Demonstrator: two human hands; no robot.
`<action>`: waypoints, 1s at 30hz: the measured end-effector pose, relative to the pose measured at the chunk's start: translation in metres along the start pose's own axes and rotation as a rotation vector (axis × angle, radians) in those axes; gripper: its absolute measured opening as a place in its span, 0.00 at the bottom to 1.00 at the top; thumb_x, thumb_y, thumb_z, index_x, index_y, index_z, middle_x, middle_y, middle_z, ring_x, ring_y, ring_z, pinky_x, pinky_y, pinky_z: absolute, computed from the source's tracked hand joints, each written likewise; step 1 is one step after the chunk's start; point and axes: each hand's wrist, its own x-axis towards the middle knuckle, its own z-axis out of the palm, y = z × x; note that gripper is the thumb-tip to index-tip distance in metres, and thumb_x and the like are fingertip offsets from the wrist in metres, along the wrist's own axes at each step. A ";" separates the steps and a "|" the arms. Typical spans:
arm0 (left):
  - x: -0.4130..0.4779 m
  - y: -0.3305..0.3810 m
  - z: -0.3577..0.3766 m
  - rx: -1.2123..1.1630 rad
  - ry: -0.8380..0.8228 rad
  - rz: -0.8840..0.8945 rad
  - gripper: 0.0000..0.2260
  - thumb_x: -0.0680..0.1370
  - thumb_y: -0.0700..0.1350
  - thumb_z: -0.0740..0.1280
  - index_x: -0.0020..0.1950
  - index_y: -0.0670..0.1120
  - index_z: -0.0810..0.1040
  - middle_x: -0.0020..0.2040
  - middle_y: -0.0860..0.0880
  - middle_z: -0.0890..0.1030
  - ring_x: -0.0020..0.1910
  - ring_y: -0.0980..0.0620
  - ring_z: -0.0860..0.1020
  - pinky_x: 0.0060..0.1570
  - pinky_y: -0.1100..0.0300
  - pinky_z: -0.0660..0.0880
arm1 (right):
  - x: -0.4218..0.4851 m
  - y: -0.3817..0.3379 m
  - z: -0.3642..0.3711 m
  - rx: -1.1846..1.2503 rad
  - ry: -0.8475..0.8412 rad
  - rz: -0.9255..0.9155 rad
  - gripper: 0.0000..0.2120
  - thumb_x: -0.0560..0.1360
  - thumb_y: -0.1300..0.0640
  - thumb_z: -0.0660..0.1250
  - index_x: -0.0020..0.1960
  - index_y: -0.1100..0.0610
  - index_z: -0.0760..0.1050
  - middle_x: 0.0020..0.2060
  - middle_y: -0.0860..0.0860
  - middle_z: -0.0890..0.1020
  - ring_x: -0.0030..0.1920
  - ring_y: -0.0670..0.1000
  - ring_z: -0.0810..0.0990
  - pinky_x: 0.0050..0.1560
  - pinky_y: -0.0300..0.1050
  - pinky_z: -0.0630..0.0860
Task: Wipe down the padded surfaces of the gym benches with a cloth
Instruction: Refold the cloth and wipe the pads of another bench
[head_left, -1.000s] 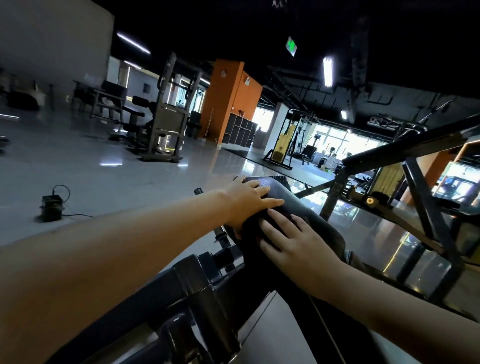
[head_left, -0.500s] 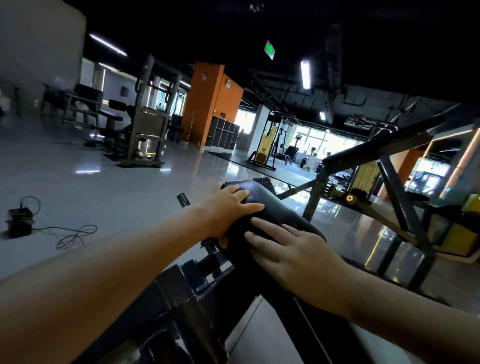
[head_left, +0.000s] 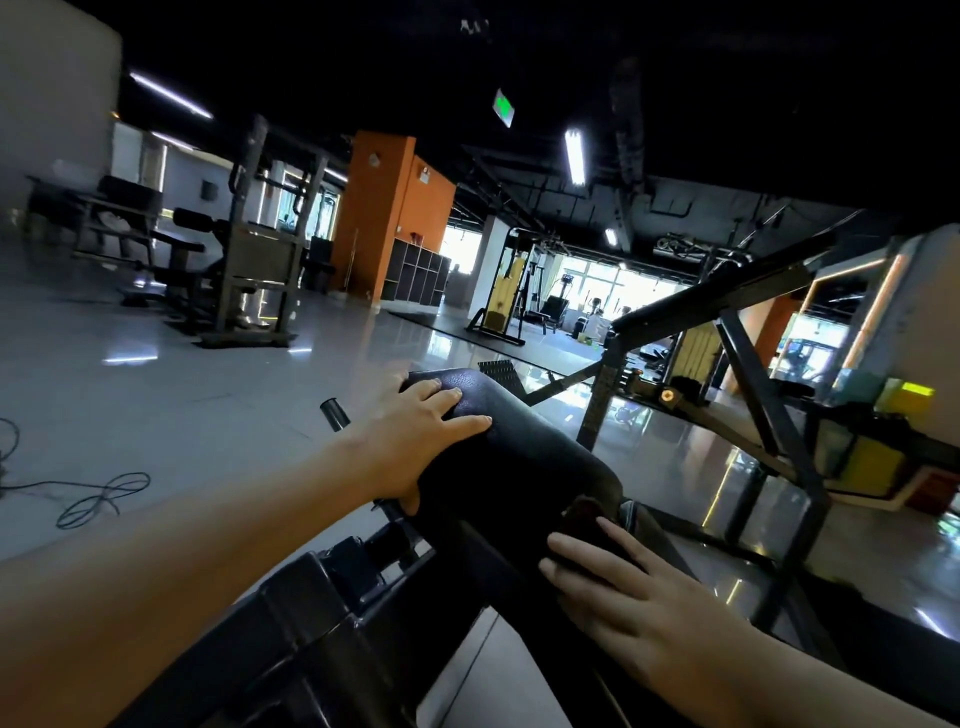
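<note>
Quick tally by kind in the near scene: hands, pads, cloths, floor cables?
Hands: 2, left hand and right hand
Black pad: 1
Dark cloth: 1, under the right fingers
Loose cable on the floor: 1
Total: 5

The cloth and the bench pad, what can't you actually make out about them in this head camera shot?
- Cloth: mostly hidden under the right hand; only a dark edge shows, so its size and colour are unclear.
- Bench pad: its near end is covered by both arms; the far end is under the left hand.
- Pad cleanliness: too dark to tell.
- Bench frame: cut off by the bottom edge.
</note>
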 end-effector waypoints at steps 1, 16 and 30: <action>0.000 0.001 0.000 0.000 0.005 -0.002 0.52 0.67 0.59 0.76 0.79 0.59 0.43 0.80 0.45 0.48 0.78 0.43 0.48 0.75 0.43 0.50 | 0.008 0.001 -0.005 0.019 0.032 0.004 0.15 0.82 0.59 0.56 0.56 0.56 0.82 0.65 0.53 0.78 0.71 0.59 0.68 0.69 0.63 0.64; 0.001 -0.001 -0.002 0.010 0.009 -0.022 0.53 0.66 0.60 0.76 0.79 0.59 0.42 0.80 0.45 0.49 0.78 0.43 0.48 0.75 0.44 0.47 | 0.019 0.002 -0.006 0.079 0.013 0.043 0.13 0.80 0.60 0.58 0.55 0.57 0.82 0.64 0.52 0.78 0.72 0.59 0.67 0.65 0.58 0.71; 0.004 0.006 -0.010 0.038 -0.036 -0.056 0.54 0.64 0.60 0.78 0.79 0.59 0.45 0.80 0.44 0.52 0.78 0.42 0.52 0.75 0.43 0.51 | 0.051 0.004 -0.006 0.083 0.066 0.068 0.20 0.82 0.60 0.52 0.49 0.60 0.83 0.57 0.54 0.81 0.68 0.60 0.72 0.69 0.57 0.65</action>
